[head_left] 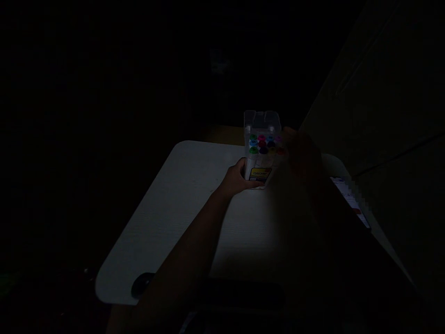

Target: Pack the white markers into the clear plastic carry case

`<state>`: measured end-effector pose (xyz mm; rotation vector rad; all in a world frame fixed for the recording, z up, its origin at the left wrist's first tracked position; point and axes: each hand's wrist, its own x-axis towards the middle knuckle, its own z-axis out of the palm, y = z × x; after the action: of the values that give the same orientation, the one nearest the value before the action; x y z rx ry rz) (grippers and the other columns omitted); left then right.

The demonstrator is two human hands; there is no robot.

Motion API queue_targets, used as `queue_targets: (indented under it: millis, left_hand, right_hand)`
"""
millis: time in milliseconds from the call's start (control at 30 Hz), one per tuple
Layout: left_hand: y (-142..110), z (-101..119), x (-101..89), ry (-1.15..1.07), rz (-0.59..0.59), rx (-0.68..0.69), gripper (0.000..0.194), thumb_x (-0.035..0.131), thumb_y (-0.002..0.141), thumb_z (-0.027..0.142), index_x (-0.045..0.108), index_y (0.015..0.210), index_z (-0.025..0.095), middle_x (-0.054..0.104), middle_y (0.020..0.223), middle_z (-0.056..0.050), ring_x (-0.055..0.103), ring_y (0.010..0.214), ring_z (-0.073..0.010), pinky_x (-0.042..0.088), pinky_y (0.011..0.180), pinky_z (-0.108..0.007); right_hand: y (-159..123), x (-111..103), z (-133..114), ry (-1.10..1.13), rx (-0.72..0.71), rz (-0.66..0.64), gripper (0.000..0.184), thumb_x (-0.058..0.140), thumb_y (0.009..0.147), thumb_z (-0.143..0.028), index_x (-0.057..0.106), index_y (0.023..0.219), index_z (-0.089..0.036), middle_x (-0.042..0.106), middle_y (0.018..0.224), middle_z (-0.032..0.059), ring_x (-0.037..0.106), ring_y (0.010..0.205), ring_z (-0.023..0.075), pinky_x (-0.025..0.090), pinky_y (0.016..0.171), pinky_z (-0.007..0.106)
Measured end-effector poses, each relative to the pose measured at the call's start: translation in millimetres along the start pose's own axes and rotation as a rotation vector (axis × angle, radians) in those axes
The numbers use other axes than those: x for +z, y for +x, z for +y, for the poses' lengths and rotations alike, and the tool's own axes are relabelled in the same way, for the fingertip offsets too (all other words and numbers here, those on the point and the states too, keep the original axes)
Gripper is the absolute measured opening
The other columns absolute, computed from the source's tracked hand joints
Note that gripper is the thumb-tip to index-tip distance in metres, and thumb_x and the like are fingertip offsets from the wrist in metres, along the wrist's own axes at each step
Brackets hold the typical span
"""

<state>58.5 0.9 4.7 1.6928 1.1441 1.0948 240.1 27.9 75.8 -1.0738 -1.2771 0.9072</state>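
Observation:
The scene is very dark. A clear plastic marker box (261,153) stands on a white table (181,204), its hinged lid tipped back and several coloured marker caps showing at the top. My left hand (239,178) is wrapped around the box's lower left side, by its yellow label. My right hand (299,150) is in shadow at the box's right edge, close to the marker caps; its fingers are too dark to read.
A flat printed item (349,199) lies at the table's right edge beside a wall. A dark round object (141,284) sits at the table's near left corner. Everything beyond the table is black.

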Motion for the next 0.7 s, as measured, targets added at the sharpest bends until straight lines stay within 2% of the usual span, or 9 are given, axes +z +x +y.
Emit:
queue_targets:
  millis: [67, 133, 267, 333, 400, 433, 500, 600, 700]
  left_hand:
    - [0, 1, 0.0, -0.003, -0.012, 0.0, 0.068, 0.086, 0.046, 0.038, 0.055, 0.103, 0.017, 0.07, 0.095, -0.003, 0.068, 0.084, -0.0188, 0.056, 0.072, -0.03]
    - [0, 1, 0.0, 0.01, -0.026, -0.011, 0.068, 0.086, 0.047, 0.038, 0.055, 0.103, 0.017, 0.07, 0.094, -0.002, 0.068, 0.083, -0.0187, 0.056, 0.071, -0.03]
    - [0, 1, -0.1, 0.046, -0.005, -0.006, 0.07, 0.086, 0.044, 0.04, 0.056, 0.103, 0.018, 0.069, 0.095, -0.002, 0.067, 0.084, -0.0197, 0.055, 0.071, -0.03]
    - [0, 1, -0.1, 0.034, -0.01, -0.002, 0.068, 0.086, 0.044, 0.04, 0.056, 0.102, 0.018, 0.069, 0.094, -0.002, 0.066, 0.083, -0.0198, 0.055, 0.07, -0.03]
    - [0, 2, 0.0, 0.006, -0.029, -0.007, 0.067, 0.086, 0.045, 0.039, 0.055, 0.101, 0.018, 0.069, 0.092, -0.002, 0.066, 0.082, -0.0198, 0.055, 0.069, -0.031]
    - [0, 2, 0.0, -0.006, -0.038, -0.01, 0.067, 0.086, 0.045, 0.038, 0.055, 0.102, 0.018, 0.069, 0.093, -0.003, 0.066, 0.082, -0.02, 0.055, 0.069, -0.031]
    - [0, 3, -0.1, -0.023, -0.041, -0.009, 0.069, 0.086, 0.045, 0.039, 0.055, 0.103, 0.018, 0.069, 0.095, -0.004, 0.066, 0.084, -0.0206, 0.055, 0.071, -0.032]
    - [0, 3, -0.5, -0.032, -0.046, -0.003, 0.068, 0.085, 0.045, 0.038, 0.055, 0.103, 0.017, 0.069, 0.095, -0.004, 0.067, 0.085, -0.0209, 0.055, 0.071, -0.033]
    - [0, 2, -0.9, -0.035, -0.063, -0.01, 0.066, 0.085, 0.046, 0.036, 0.055, 0.103, 0.018, 0.069, 0.094, -0.003, 0.067, 0.084, -0.0208, 0.055, 0.071, -0.033]
  right_hand:
    - [5, -1, -8, -0.013, -0.05, -0.04, 0.052, 0.042, 0.076, -0.071, 0.057, 0.108, -0.033, 0.068, 0.099, 0.001, 0.063, 0.102, 0.0211, 0.053, 0.083, 0.039]
    - [7, -2, -14, -0.012, -0.102, -0.061, 0.055, 0.049, 0.072, -0.067, 0.053, 0.113, -0.032, 0.066, 0.109, 0.0014, 0.061, 0.11, 0.0203, 0.05, 0.095, 0.039]
    - [0, 4, -20, -0.057, -0.237, -0.073, 0.064, 0.033, 0.081, -0.065, 0.047, 0.127, -0.023, 0.051, 0.136, 0.0063, 0.047, 0.129, 0.0223, 0.039, 0.109, 0.043]
    - [-13, 9, -22, -0.113, -0.309, -0.056, 0.06, 0.039, 0.085, -0.059, 0.044, 0.132, -0.023, 0.044, 0.143, 0.0051, 0.04, 0.135, 0.0219, 0.036, 0.112, 0.042]
    - [-30, 13, -23, -0.19, -0.428, -0.02, 0.057, 0.041, 0.088, -0.055, 0.04, 0.136, -0.023, 0.043, 0.143, 0.0067, 0.042, 0.134, 0.0212, 0.039, 0.11, 0.042]
    - [-38, 14, -24, -0.226, -0.488, 0.001, 0.053, 0.04, 0.09, -0.054, 0.044, 0.133, -0.023, 0.045, 0.142, 0.0077, 0.043, 0.133, 0.0205, 0.038, 0.111, 0.043]
    - [-49, 13, -23, -0.331, -0.584, 0.041, 0.048, 0.051, 0.086, -0.051, 0.05, 0.126, -0.024, 0.048, 0.138, 0.0084, 0.044, 0.131, 0.0204, 0.039, 0.11, 0.042]
    - [-52, 7, -21, -0.424, -0.605, 0.051, 0.047, 0.062, 0.078, -0.051, 0.054, 0.118, -0.027, 0.047, 0.137, 0.0065, 0.044, 0.13, 0.0222, 0.042, 0.107, 0.043]
    - [-47, 1, -21, -0.438, -0.518, -0.014, 0.05, 0.068, 0.07, -0.055, 0.056, 0.111, -0.028, 0.05, 0.134, 0.0045, 0.049, 0.126, 0.025, 0.046, 0.103, 0.044]
